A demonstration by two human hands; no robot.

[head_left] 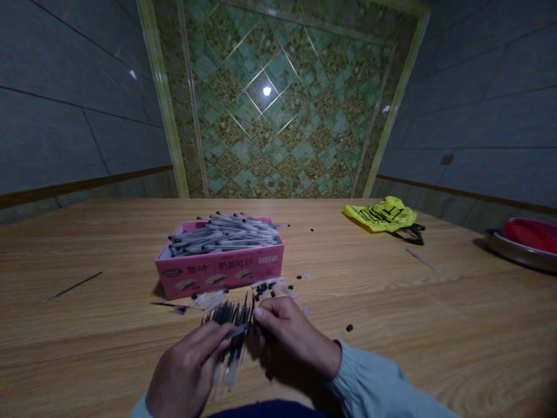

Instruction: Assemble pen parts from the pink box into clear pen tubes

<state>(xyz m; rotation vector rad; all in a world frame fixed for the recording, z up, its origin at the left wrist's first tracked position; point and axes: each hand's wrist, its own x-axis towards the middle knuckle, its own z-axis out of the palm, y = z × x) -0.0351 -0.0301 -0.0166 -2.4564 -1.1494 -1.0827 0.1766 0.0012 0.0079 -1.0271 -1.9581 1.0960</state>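
My left hand [187, 366] is closed, with thumb and forefinger pinching a slim grey-and-black pen [237, 331]. Thumb and fingers of my right hand [291, 328] press together close to the pen's far end; what lies between them is too dark to make out. Just beyond and below my left fingers lies a bunch of thin pen refills [224, 313], dark at the pointed ends and clear toward me. Small black caps [263, 287] and clear plastic pieces [211, 301] are scattered ahead of both hands. Behind them stands a pink box [221, 270] heaped with pens [224, 233].
One thin stick [73, 287] lies at the left, another [423, 260] at the right. A yellow bag [383, 215] rests at the back right. A metal tray [517, 253] holding a red dish sits by the right edge. A loose black cap [349, 328] lies right of my hands.
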